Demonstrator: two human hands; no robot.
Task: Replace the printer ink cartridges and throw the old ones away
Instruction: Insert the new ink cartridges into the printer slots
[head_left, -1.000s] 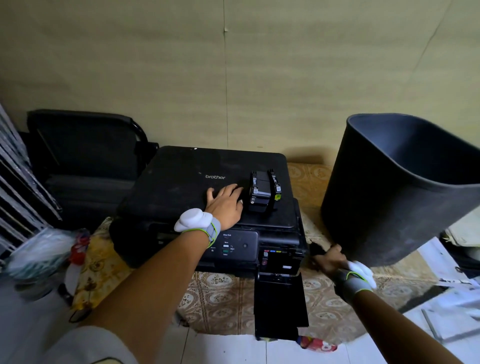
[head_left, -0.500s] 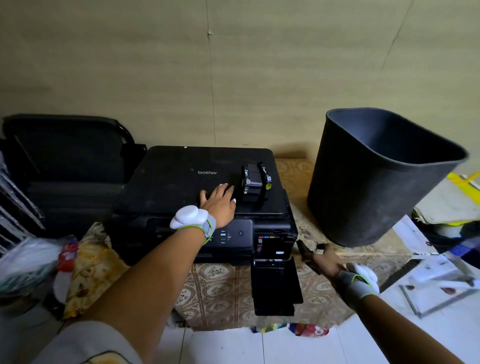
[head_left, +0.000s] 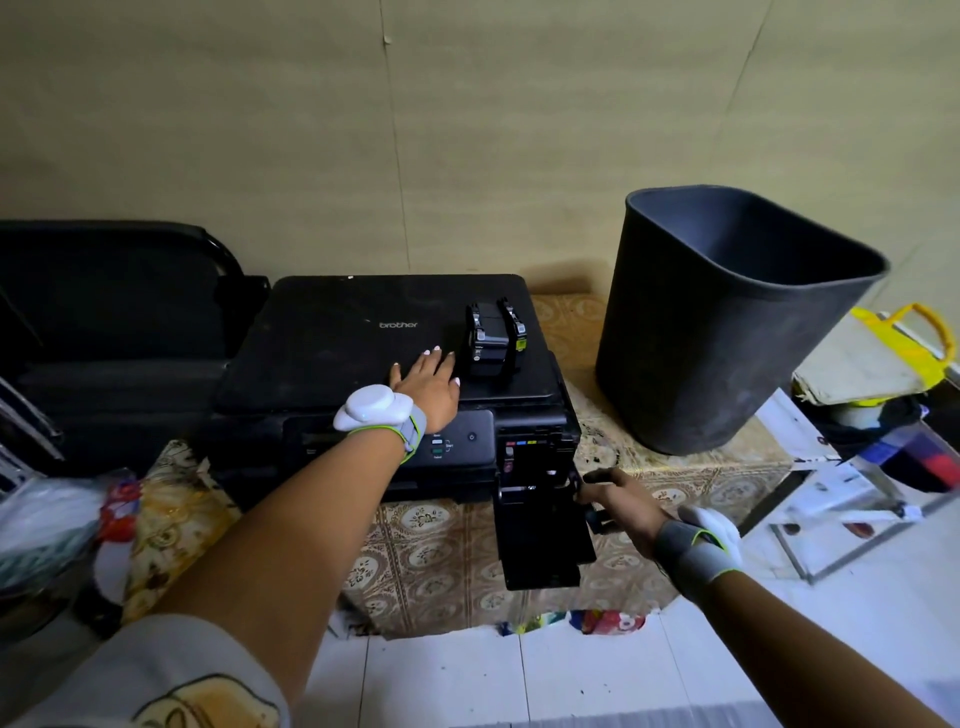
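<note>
- Fingers (head_left: 434, 358) of the left hand (head_left: 428, 387) lie spread flat on the printer (head_left: 363, 343) lid, likely steadying it.
- Right hand (head_left: 621, 501) curls around a small dark piece beside the open cartridge door (head_left: 543, 530); whether it is an old cartridge, I cannot tell.
- Two cartridges (head_left: 493, 338) stand on the lid, within reach; the bin (head_left: 727, 332) waits on the counter (head_left: 623, 452).

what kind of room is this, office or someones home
Probably a home corner, not an office: the printer sits low on a patterned cloth over a tiled floor, with a bin and bags beside it.
</note>
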